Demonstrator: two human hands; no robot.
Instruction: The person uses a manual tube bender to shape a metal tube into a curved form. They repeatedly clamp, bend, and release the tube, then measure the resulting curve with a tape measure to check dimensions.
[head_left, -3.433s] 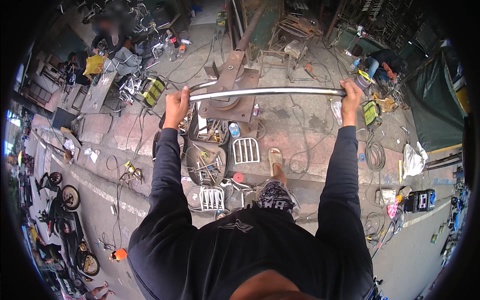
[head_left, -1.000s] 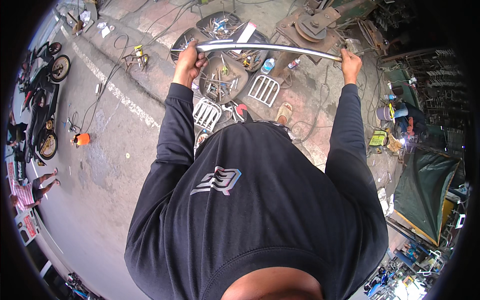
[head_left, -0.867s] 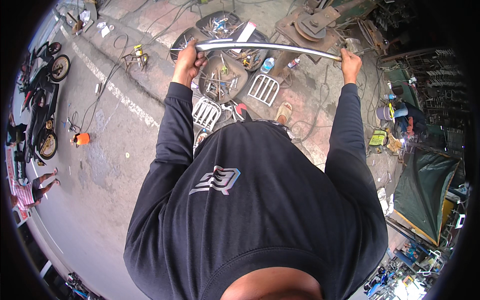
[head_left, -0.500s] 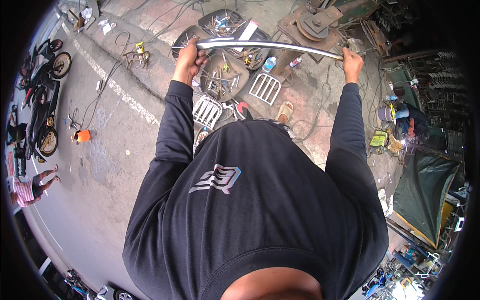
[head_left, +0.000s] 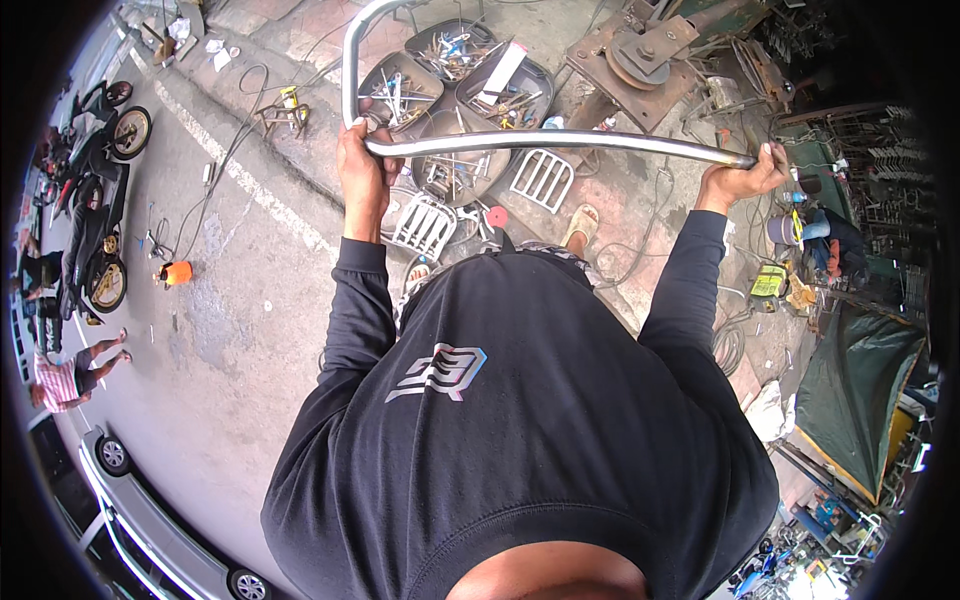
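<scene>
The left hand (head_left: 365, 170) is gripping, fingers wrapped closed, the bent metal tube (head_left: 540, 142) at its curve in the upper centre of the frame. The right hand (head_left: 742, 178) is clasping the tube's far end at upper right. Below the tube, tool-filled trays (head_left: 400, 85) and white grilles (head_left: 541, 180) are lying on the pavement.
</scene>
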